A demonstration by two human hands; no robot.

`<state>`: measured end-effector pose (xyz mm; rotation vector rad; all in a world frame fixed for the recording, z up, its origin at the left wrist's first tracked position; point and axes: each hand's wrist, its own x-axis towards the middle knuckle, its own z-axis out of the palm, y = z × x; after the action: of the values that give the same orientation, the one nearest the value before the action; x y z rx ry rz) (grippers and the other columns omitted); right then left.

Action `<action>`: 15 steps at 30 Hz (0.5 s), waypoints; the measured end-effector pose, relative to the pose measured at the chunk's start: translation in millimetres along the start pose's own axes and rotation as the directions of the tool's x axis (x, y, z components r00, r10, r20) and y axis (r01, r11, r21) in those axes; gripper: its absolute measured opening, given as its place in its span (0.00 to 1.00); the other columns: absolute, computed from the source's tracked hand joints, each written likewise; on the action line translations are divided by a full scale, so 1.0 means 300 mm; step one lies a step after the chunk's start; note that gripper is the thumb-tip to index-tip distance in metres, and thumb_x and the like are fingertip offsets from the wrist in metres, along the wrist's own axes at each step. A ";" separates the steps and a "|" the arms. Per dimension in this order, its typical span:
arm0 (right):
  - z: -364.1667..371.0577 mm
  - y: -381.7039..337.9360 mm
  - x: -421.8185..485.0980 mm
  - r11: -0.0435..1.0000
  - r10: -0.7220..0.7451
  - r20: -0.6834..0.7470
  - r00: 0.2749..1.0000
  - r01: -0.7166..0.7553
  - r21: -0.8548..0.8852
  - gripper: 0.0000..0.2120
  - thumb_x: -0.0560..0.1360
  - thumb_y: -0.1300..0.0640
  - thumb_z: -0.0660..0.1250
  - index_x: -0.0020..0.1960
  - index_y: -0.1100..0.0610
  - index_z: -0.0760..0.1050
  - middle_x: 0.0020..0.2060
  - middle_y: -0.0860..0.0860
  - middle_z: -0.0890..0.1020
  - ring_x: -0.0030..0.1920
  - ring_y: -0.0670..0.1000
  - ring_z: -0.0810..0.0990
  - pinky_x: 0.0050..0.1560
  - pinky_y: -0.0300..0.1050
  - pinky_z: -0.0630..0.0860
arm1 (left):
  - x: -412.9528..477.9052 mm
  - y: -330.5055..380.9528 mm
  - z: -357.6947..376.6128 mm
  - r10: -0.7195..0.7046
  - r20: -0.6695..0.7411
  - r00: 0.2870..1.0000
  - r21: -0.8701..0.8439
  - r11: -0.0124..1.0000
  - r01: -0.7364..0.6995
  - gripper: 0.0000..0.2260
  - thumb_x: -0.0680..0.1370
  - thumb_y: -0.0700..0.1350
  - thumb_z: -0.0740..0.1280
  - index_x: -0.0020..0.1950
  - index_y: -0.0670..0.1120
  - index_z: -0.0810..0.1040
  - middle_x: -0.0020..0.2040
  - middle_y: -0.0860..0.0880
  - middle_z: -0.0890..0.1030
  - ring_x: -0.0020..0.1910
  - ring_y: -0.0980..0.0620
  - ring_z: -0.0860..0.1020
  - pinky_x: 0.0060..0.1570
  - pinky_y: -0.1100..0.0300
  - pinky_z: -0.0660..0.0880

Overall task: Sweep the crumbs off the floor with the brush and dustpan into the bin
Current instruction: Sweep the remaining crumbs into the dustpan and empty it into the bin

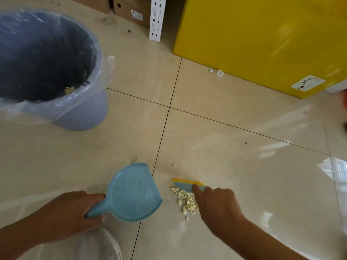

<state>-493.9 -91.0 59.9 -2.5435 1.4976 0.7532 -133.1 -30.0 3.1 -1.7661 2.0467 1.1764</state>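
My left hand (71,212) grips the handle of a light blue dustpan (131,192), which sits on the tiled floor with its open edge toward the right. A pile of pale yellow crumbs (185,200) lies just right of the pan. My right hand (219,205) holds a small blue brush with a yellow edge (187,182) on the far side of the crumbs; most of the brush is hidden under the hand. A grey-blue bin (47,62) lined with a clear bag stands at the far left, with a few crumbs inside.
A yellow cabinet (262,40) stands at the back right, with a small white cap (219,73) on the floor before it. A white perforated post (157,17) and cardboard boxes (129,10) are at the back. A pale cloth-covered knee (97,246) shows at the bottom.
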 end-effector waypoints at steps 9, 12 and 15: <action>-0.059 -0.022 0.231 0.995 -0.062 -0.028 0.998 0.060 -0.083 0.25 0.79 0.59 0.57 0.75 0.51 0.60 0.45 0.51 0.77 0.41 0.55 0.82 0.26 0.42 0.54 | -0.037 -0.077 -0.077 0.001 -0.026 1.000 -0.041 0.999 -0.002 0.20 0.70 0.65 0.61 0.47 0.50 0.77 0.33 0.57 0.80 0.30 0.57 0.75 0.33 0.62 0.69; 0.022 -0.065 0.131 0.993 -0.120 0.118 0.986 0.121 0.004 0.28 0.80 0.56 0.57 0.78 0.53 0.55 0.48 0.52 0.78 0.44 0.57 0.82 0.30 0.43 0.59 | -0.061 -0.097 -0.073 -0.034 -0.028 0.999 -0.057 0.998 0.033 0.20 0.70 0.66 0.61 0.46 0.51 0.77 0.38 0.54 0.82 0.32 0.56 0.77 0.35 0.60 0.73; 0.091 -0.083 0.012 0.986 -0.160 0.122 0.980 0.153 0.062 0.27 0.78 0.55 0.60 0.76 0.51 0.61 0.48 0.53 0.82 0.42 0.58 0.84 0.35 0.45 0.65 | -0.096 -0.107 -0.079 -0.070 -0.034 0.997 -0.143 0.988 0.064 0.21 0.69 0.66 0.61 0.45 0.50 0.78 0.36 0.52 0.82 0.30 0.57 0.76 0.32 0.61 0.69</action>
<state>-481.3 -72.3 30.4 -2.4875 1.2460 0.8234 -88.3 -23.4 22.4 -1.9207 1.9516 1.3064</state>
